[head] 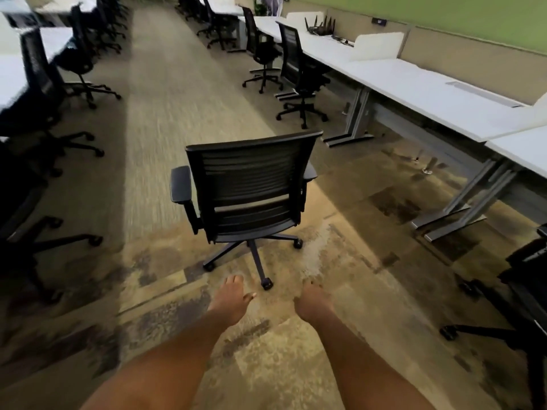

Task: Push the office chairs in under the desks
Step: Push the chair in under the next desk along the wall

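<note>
Left hand (230, 300) loosely spread, right hand (313, 301) curled, both empty, short of stray chair (245, 199) mid-aisle; desks (420, 96) rightward, tucked chairs (302, 75) beyond.

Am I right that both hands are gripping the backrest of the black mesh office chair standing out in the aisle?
No. The head view shows the left hand and right hand held short of the black mesh office chair, touching nothing. It does stand out in the aisle.
</note>
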